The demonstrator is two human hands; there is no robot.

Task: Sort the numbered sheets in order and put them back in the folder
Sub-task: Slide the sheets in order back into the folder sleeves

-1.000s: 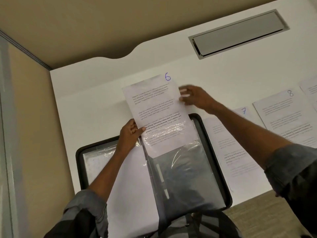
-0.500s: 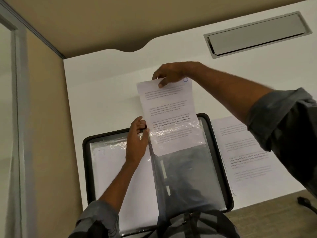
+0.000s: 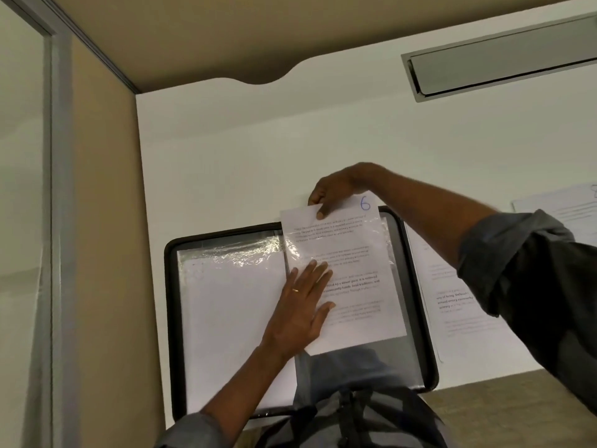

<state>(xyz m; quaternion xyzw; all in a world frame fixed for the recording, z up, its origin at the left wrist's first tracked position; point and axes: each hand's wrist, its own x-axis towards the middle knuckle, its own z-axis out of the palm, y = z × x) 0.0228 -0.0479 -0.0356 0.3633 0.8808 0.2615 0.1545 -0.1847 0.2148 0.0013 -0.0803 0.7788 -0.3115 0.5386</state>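
A: The left hand (image 3: 302, 313) lies flat, fingers spread, pressing the sleeve (image 3: 371, 363) of the folder (image 3: 170, 318) onto sheet 6 (image 3: 355, 263), which sits mostly inside it.

B: Above that palm, the right hand (image 3: 336, 189) pinches the sheet's top edge. Push down against the pinning palm and I think the paper buckles or creases.
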